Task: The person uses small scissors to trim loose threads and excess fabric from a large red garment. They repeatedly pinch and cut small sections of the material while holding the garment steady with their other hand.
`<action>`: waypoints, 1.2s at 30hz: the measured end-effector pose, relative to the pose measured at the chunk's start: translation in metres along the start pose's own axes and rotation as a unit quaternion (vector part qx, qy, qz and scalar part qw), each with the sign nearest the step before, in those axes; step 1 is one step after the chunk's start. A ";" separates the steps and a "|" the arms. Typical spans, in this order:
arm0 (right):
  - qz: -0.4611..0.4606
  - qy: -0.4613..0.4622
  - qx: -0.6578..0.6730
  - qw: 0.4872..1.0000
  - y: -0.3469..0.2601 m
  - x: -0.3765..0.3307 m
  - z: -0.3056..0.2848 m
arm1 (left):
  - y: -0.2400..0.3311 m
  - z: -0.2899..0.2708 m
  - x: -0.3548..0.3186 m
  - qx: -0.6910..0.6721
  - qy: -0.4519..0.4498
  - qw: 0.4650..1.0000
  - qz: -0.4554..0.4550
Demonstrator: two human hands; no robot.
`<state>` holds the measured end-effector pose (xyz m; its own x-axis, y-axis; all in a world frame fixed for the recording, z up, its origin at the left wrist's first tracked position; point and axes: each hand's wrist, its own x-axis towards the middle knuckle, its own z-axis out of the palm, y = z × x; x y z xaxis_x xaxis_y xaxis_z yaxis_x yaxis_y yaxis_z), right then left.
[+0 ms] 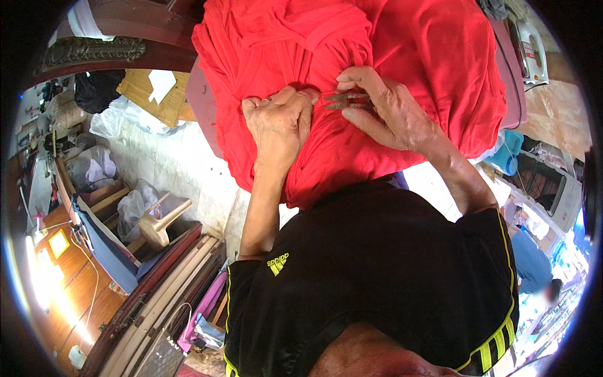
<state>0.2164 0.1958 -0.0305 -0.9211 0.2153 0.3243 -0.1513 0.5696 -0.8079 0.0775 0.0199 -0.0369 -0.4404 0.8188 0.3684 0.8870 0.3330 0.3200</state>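
1 left hand (280,119) grips red cloth (433,60); the right (394,114) holds snips (342,97).

One left hand (281,119), one right hand (396,116), one finger ring (266,100), one pair of snips (337,97), one heap of red cloth (440,75), one black shirt (389,264), one co-worker (531,254)

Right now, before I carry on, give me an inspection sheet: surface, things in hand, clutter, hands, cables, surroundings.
Surface: maroon surface, largely covered by cloth.
Things in hand: red cloth, bunched and creased; small metal tool, apparently snips.
Clutter: plastic bags and wooden board at left; blue container at right.
Hands: left hand grips the red cloth; right hand holds the tool, tips toward the left hand.
Cables: thin pale cord, far left.
Surroundings: person in blue, far right; carved dark wood, upper left.
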 end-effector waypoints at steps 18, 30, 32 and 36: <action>-0.005 -0.072 -0.221 0.973 -0.012 0.011 0.016 | -0.005 0.010 -0.005 -0.027 0.071 0.997 -0.002; 0.002 -0.100 -0.174 0.980 -0.011 0.011 0.010 | -0.005 0.008 -0.009 -0.054 0.084 0.995 -0.008; 0.008 -0.104 -0.167 0.980 -0.011 0.011 0.010 | -0.005 0.008 -0.010 -0.058 0.082 0.995 -0.019; 0.031 -0.076 -0.081 0.993 -0.004 0.009 0.006 | -0.006 0.006 -0.013 -0.095 0.068 0.992 -0.040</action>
<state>0.2067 0.1908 -0.0277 -0.9721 0.1398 0.1883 -0.0434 0.6818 -0.7303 0.0786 0.0100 -0.0490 -0.5349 0.7179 0.4455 0.8113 0.2894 0.5079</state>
